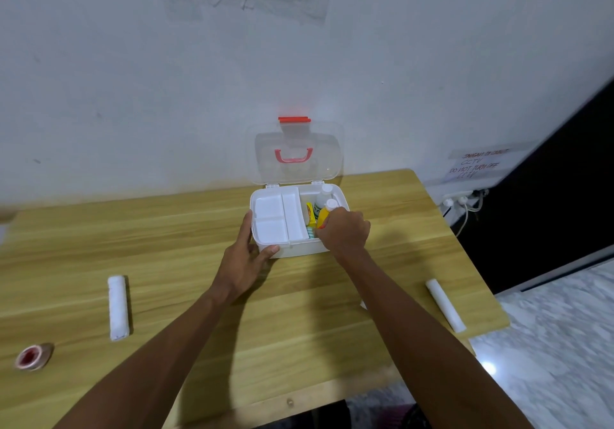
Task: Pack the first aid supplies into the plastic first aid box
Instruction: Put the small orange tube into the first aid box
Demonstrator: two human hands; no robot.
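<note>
Both forearms reach forward from the bottom of the view over the wooden desk [199, 216], converging on the first aid box [304, 249], which sits near the far edge of the desk against the wall. Its clear lid [297, 136] stands upright, with a red latch [294, 119] on top and a red handle [293, 156] showing through.

Left hand [247, 256]: palm against the near-left corner of the box, fingers laid along the left wall, thumb [270, 250] pressed on the front wall. It grips the box at that corner.

Right hand [344, 231]: back of hand up, wrist bent down, fingers curled over the right compartment and closed around a yellow bottle [324, 217] with a white cap. The bottle is tilted, its lower end inside the box.

Inside the right compartment, just behind the yellow bottle: a white bottle [322, 201]. To its left, a yellow packet [310, 213] and something teal [311, 232], too small to identify. A white divided tray [279, 217] fills the left half of the box.

On the desk: a white gauze roll [118, 307] to the left, well apart from the box; a tape roll [33, 357] at the near-left edge; a second white roll [445, 305] near the right edge.
</note>
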